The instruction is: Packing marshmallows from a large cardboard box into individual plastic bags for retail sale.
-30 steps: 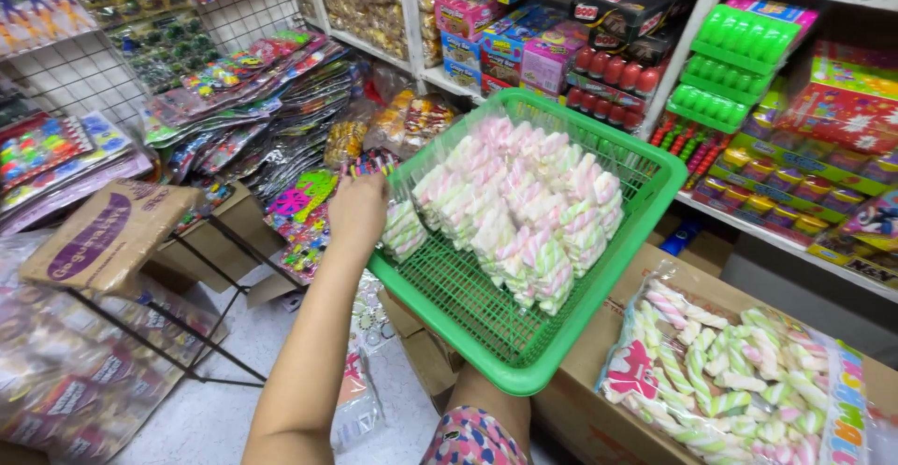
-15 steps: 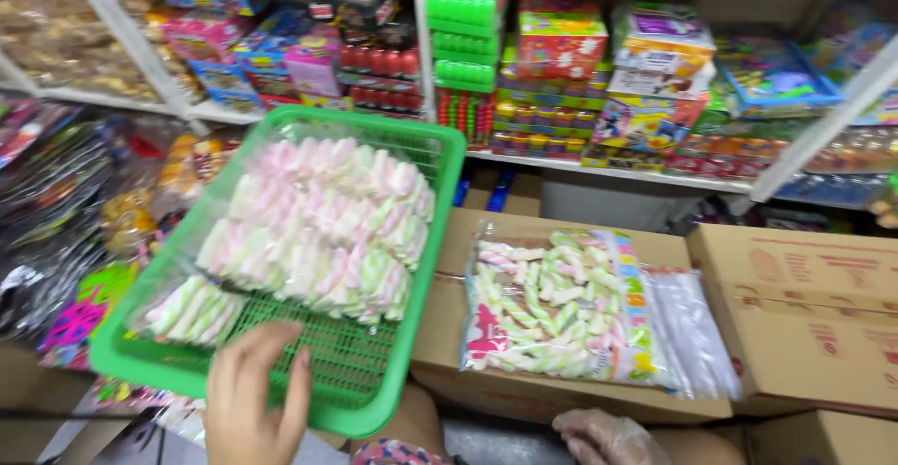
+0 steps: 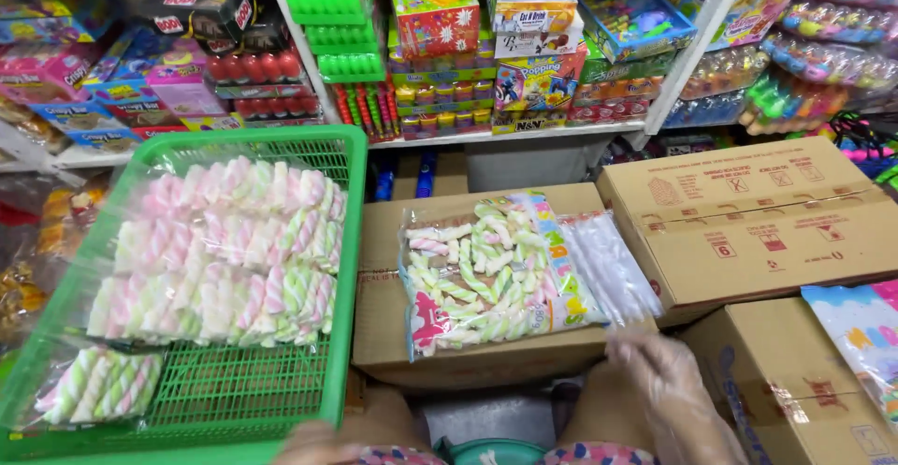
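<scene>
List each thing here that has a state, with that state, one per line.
green basket: tilted, part filled with wrapped twisted marshmallows.
small marshmallow pack: lying loose at the basket's lower corner.
marshmallow bag: sealed, flat on a carton.
carton under the bag: closed.
large carton: closed, taped.
right hand: in a clear glove, empty, beside the bag.
left hand: at the basket's lower edge, mostly out of frame.

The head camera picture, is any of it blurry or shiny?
Head view: bright, even shop light; the gloved right hand at the bottom is smeared with blur; glare streaks the clear bags on the box; the green basket and shelves look sharp.
</scene>
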